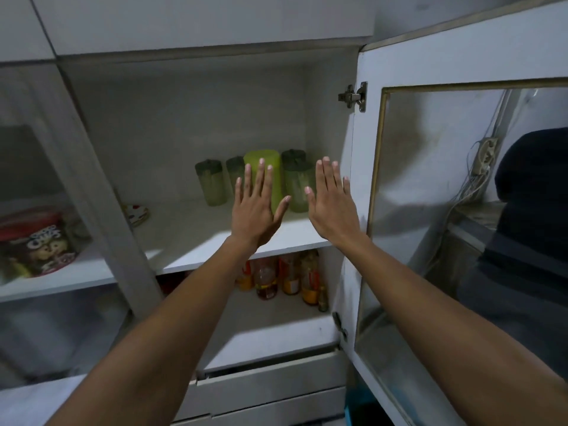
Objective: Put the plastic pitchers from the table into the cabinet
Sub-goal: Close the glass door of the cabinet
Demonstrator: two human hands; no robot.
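Five pitchers stand on the upper shelf [215,238] of the open cabinet [190,96]: one bright green pitcher [270,167] in the middle, and four clear pitchers with dark lids around it. One clear pitcher [211,187] is to the left of the green pitcher, another [235,172] just behind its left side, and two to its right, one [296,189] in front of the other [293,155]. Both hands are raised in front of the shelf, palms outward, fingers spread, grip apart and holding nothing. The left hand [256,210] partly covers the green pitcher in view; the right hand [333,207] sits to the right of the green pitcher, near the open glass door [430,179]. No bench is in view, so whether any pitchers remain to be moved cannot be told.

Risks, as judged from this position:
- The pitchers stand close together; a careless reach toward the green pitcher could knock a neighbour over.
- The open door stays beside the right hand; closing it quickly could catch fingers at the frame.
- Bottles [282,278] on the shelf below the green pitcher could be struck if anything falls.
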